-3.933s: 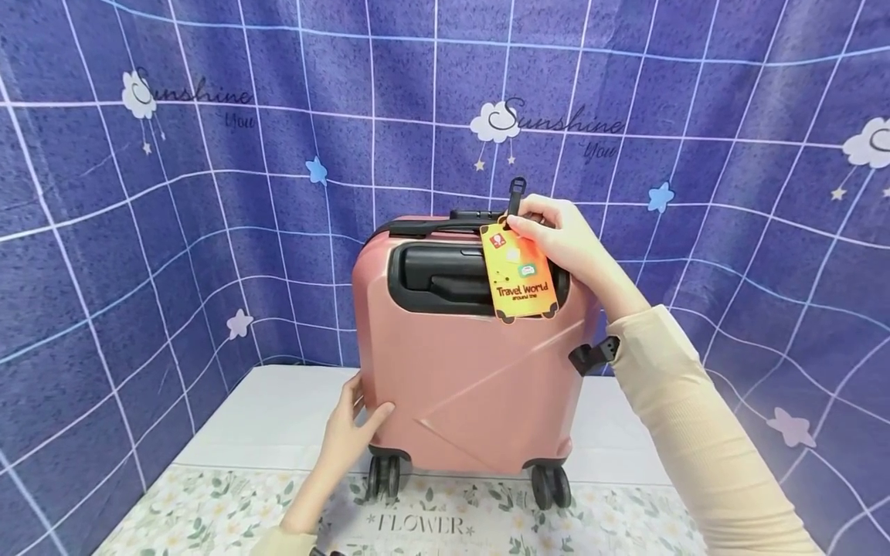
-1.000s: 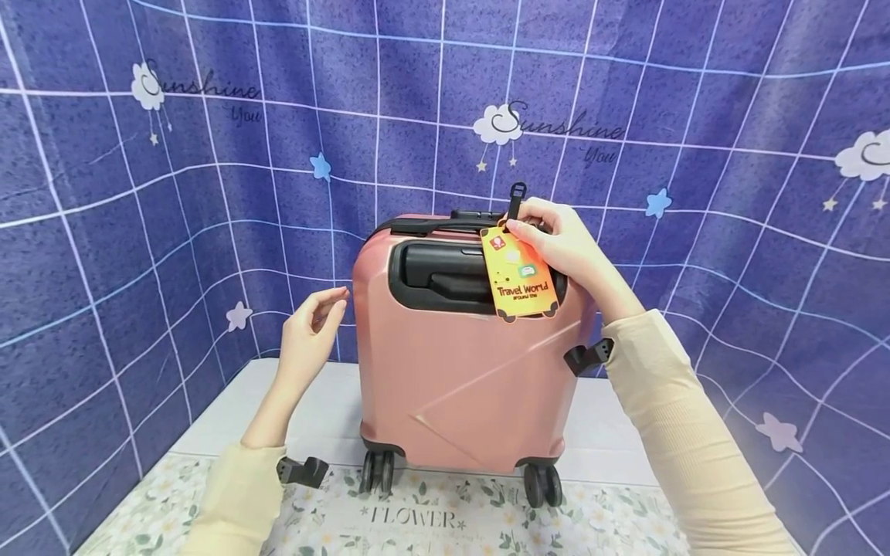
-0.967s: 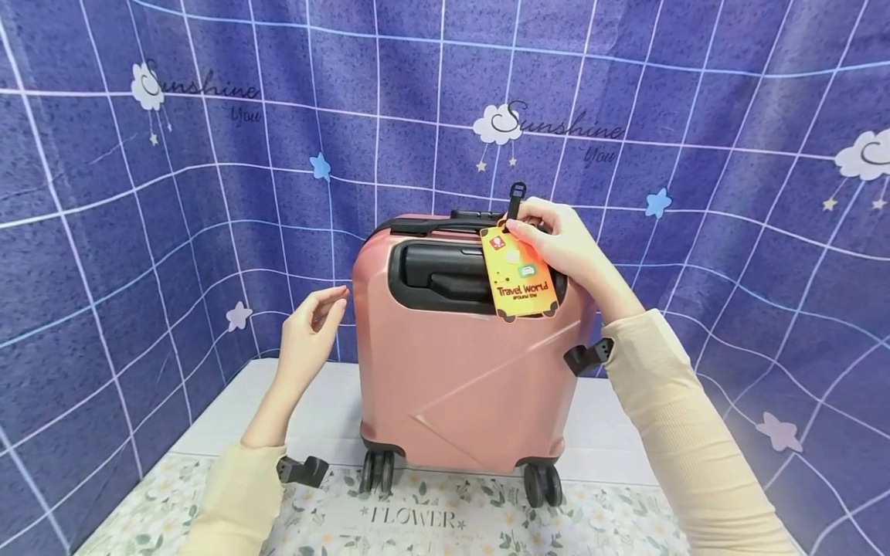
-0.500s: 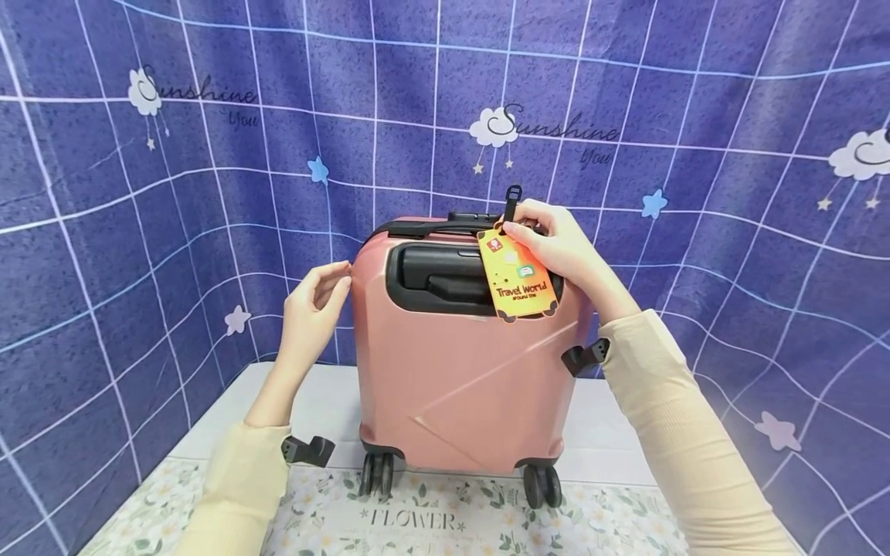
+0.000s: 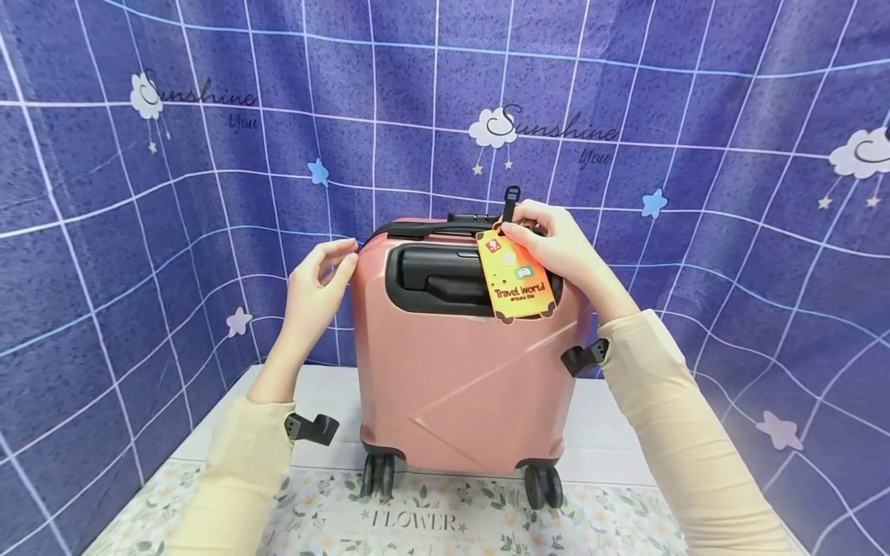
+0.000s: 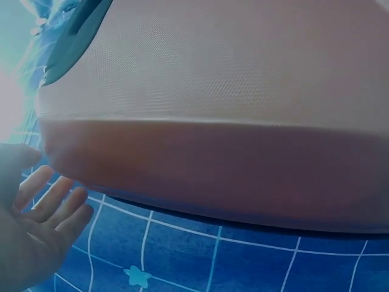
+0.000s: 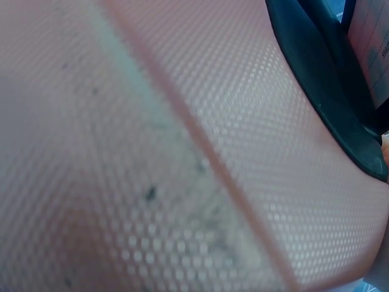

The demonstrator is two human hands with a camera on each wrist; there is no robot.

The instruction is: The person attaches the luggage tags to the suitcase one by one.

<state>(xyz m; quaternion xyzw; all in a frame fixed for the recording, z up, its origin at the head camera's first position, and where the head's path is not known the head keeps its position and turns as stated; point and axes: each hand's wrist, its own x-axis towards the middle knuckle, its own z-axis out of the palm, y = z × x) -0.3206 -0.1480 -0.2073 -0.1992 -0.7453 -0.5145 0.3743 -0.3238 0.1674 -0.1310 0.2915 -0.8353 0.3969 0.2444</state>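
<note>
A pink suitcase [image 5: 459,378] stands upright on its black wheels, with a black handle recess near the top of its front. My right hand [image 5: 552,239] pinches the black strap [image 5: 511,205] of a yellow-orange luggage tag [image 5: 518,278] at the suitcase's upper right. The tag hangs over the right part of the recess. My left hand [image 5: 316,289] is at the upper left corner, fingers loosely bent and holding nothing; whether the fingertips touch the shell I cannot tell. The left wrist view has the left hand [image 6: 42,225] beside the shell's edge.
Behind and to the left hangs a purple-blue grid curtain [image 5: 410,93] with clouds and stars. Under the suitcase lies a floral cloth [image 5: 334,517] printed "FLOWER", with a white surface [image 5: 313,417] behind it. A black wrist mount [image 5: 313,428] sticks out from each sleeve.
My left hand has left the suitcase's lower left side and risen along it to the upper corner. The right hand keeps its pinch on the strap; it and the tag have barely shifted.
</note>
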